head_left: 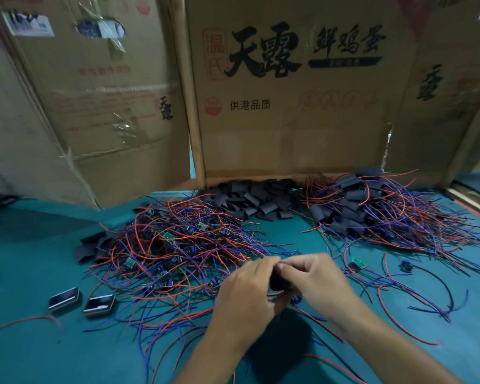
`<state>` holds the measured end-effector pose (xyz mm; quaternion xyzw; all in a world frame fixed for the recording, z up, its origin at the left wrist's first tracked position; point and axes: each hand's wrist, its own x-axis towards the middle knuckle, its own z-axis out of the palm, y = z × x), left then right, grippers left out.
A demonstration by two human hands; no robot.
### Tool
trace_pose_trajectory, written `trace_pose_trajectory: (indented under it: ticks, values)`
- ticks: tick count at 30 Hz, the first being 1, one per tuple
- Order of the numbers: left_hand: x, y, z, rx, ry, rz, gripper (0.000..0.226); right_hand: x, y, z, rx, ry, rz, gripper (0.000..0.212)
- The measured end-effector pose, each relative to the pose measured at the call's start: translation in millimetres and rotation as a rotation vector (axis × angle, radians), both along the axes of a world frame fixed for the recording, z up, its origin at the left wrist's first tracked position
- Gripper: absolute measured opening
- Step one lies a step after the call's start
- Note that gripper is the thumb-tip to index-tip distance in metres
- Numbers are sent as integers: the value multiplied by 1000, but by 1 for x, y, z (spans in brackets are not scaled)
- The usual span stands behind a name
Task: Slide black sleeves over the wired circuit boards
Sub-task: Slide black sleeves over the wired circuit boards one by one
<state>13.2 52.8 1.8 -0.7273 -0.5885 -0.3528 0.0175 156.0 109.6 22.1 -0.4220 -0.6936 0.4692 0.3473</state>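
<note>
I'm seeing both hands meeting low over the green bench. The left hand and right hand are together pinching one black sleeve, fingers curled round it; the blur is hiding any board inside. A heap of bare wired boards is lying just behind them. Loose sleeves are piling against the cardboard wall. A heap of sleeved boards is sitting far right. Two small dark blocks are resting at left.

A flat teal-green table holds a heap of red and blue wires with small green boards, a pile of short black sleeves, a pile of sleeved boards and two small shiny black blocks.
</note>
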Motion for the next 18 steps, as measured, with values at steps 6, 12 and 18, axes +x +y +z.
trace_pose_trajectory:
  ticks: [6,12,18]
  values:
    - [-5,1,4,18,-95,-105,42,23,-5,-2,-456,379,305,27]
    - [-25,-7,24,-65,-247,-239,67,22,-2,0,-639,607,336,43]
    - [-107,-3,20,-350,13,264,24,29,5,1,-598,619,182,50]
